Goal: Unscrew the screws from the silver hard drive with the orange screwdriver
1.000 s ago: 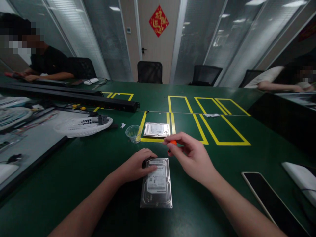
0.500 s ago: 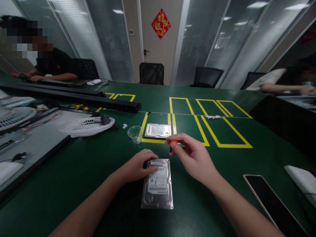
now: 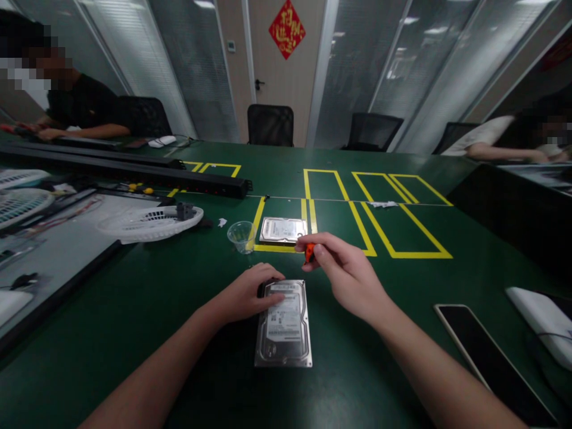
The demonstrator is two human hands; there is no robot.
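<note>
Green tabletop (image 3: pixel 357 381) spreads beneath both hands in my feed. I see the right hand (image 3: pixel 346 271) pinching an orange-and-black tool (image 3: pixel 310 254); the left hand (image 3: pixel 250 292) curls its fingers over the near hard drive (image 3: pixel 286 339)'s far left corner, thumb on the label. Beyond, a clear cup (image 3: pixel 242 237) stands beside a second hard drive (image 3: pixel 282 229).

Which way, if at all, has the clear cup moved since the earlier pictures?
No, it has not moved: the clear cup sits at the same near left corner of the yellow outline.
</note>
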